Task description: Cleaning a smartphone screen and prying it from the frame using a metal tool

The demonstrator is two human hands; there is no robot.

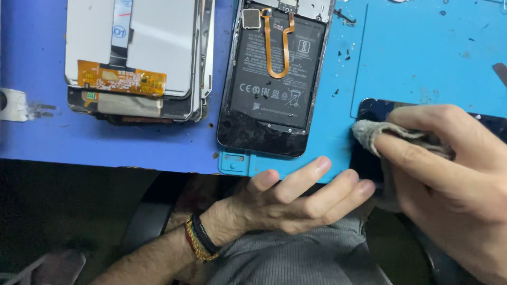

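A dark glass panel (372, 113) is shown at the mat's (422, 53) near edge, long axis left-right, wiped with a grey cloth (369, 132) pinched in the right hand (449, 174); the left hand (296, 198), open and empty, steadies its left end.

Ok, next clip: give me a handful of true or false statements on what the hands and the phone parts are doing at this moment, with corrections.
1. The right hand presses a grey cloth onto a dark glass panel. True.
2. The left hand grips a screwdriver. False: it holds nothing, fingers stretched out at the edge of the blue mat.
3. The opened phone lies back-up with its battery and an orange flex cable showing. True.
4. The stack of screen assemblies lies right of the opened phone. False: it lies to its left.
5. The left wrist wears bracelets. True.
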